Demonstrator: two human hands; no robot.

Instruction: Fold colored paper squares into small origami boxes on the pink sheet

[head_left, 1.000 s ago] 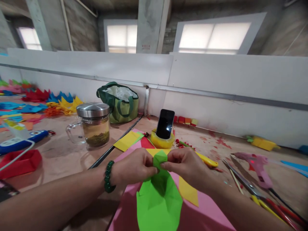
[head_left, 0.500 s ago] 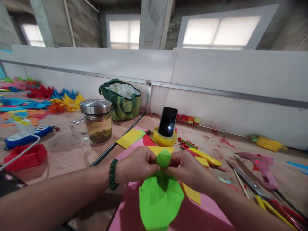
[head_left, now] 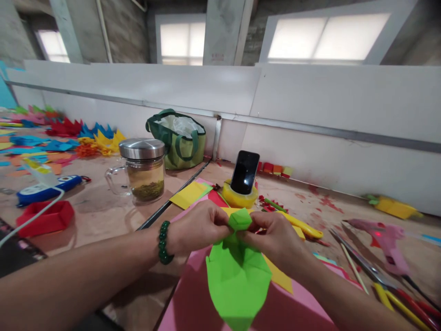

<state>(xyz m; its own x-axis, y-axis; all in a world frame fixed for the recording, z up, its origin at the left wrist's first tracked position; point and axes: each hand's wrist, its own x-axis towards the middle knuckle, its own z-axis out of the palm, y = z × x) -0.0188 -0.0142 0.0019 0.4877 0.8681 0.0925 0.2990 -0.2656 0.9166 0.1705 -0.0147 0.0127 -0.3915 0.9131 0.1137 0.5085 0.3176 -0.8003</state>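
Both hands pinch a piece of folded green paper (head_left: pixel 239 280) near its narrow top end. My left hand (head_left: pixel 203 225), with a green bead bracelet (head_left: pixel 165 242) at the wrist, grips the left edge between thumb and fingers. On the opposite edge, my right hand (head_left: pixel 275 234) is closed in the same way. Between the fingertips a small squarish folded tip stands up, and the wider, creased body hangs toward me. Beneath it lies a large pink sheet (head_left: pixel 186 294), with yellow paper (head_left: pixel 280 274) partly hidden behind my right hand.
A phone (head_left: pixel 245 172) leans in a yellow tape roll (head_left: pixel 239 196). To the right lie a pink glue gun (head_left: pixel 382 236), scissors (head_left: pixel 374 271) and a yellow-handled tool (head_left: pixel 306 225). On the left stand a glass tea mug (head_left: pixel 146 177), a green bag (head_left: pixel 186 147) and a red paper box (head_left: pixel 46 218).
The folded tip of the green paper has tilted and its hanging body shows flatter and wider. Both hands keep their pinch. The whole view has shifted slightly.
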